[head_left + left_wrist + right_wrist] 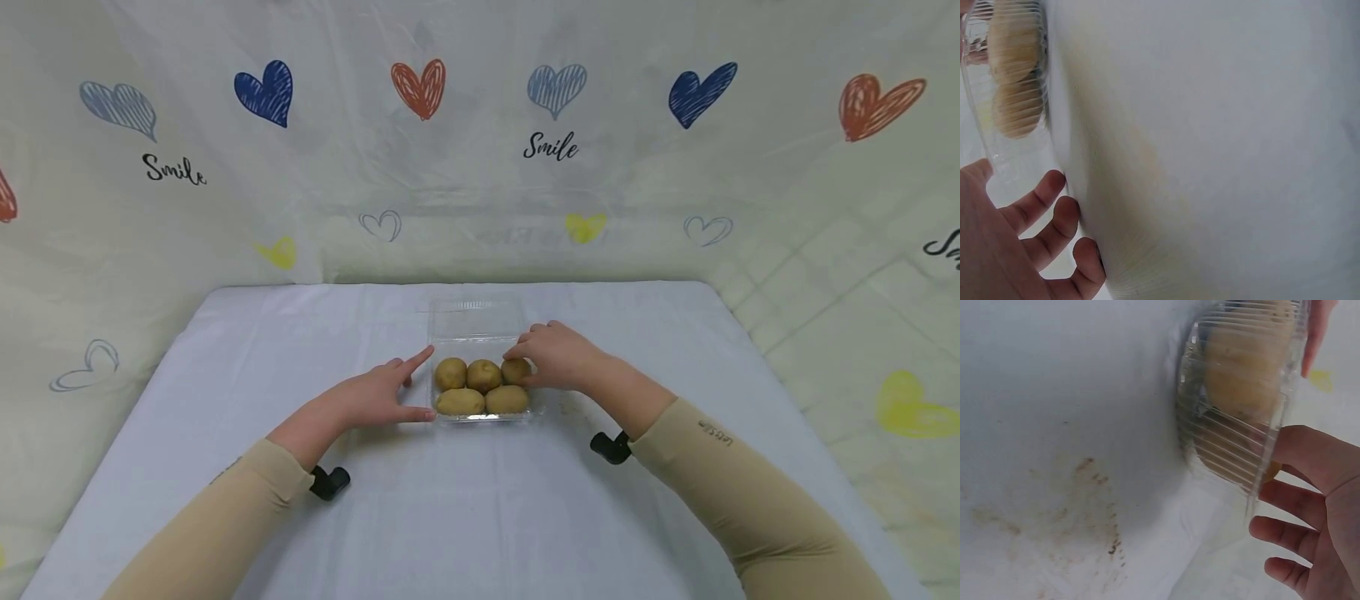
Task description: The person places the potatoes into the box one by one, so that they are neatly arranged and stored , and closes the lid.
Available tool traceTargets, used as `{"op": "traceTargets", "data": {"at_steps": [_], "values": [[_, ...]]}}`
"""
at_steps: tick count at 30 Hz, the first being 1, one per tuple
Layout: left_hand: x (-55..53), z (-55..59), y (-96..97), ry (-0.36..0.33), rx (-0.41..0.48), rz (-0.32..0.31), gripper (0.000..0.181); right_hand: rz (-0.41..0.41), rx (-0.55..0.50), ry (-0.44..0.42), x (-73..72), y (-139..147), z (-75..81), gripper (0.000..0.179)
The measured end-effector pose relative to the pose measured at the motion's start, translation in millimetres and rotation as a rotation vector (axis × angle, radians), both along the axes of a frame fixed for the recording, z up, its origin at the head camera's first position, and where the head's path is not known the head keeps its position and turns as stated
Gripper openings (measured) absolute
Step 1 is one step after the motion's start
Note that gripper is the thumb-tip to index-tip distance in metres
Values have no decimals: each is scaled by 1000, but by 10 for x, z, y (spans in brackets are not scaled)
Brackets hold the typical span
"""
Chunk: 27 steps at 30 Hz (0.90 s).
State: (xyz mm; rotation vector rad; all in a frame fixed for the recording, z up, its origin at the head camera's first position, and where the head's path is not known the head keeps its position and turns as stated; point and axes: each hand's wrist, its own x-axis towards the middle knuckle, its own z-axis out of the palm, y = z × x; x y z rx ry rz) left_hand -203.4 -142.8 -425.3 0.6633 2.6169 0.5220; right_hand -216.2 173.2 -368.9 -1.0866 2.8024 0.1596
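Note:
A clear plastic clamshell box (480,418) lies with its lid (477,320) folded back, several potatoes inside in two rows. My right hand (562,357) reaches over the right wall and pinches the back-right potato (516,370) between thumb and fingers. That potato sits inside the box in the right wrist view, partly behind the ribbed wall. On the left side, my left hand (373,398) has its thumb and index finger spread along the box's edge, fingertips right at the rim. Its other fingers are loosely bent beside the box in the left wrist view.
A white cloth covers the table (465,517). Brown crumbs of dirt (1110,544) mark the cloth right of the box. Behind the table hangs a pale curtain (480,183) printed with hearts. Black wrist mounts (611,448) stick out below both sleeves.

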Motion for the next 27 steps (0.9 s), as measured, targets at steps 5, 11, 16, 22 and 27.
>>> {"op": "traceTargets", "data": {"at_steps": [5,11,16,22,27], "values": [[6,9,1,3,3,3,108,15,-26,52,26,37,-48,39],[11,18,-5,5,8,2,108,2,-101,35,33,95,-73,42],[8,15,-3,-1,6,2,107,-55,-199,-28,23,152,-53,44],[0,0,-12,-2,13,4,108,-142,-266,-78,3,210,-54,42],[-7,-8,-11,1,16,3,108,-187,-310,-97,-5,261,-98,42]]}}
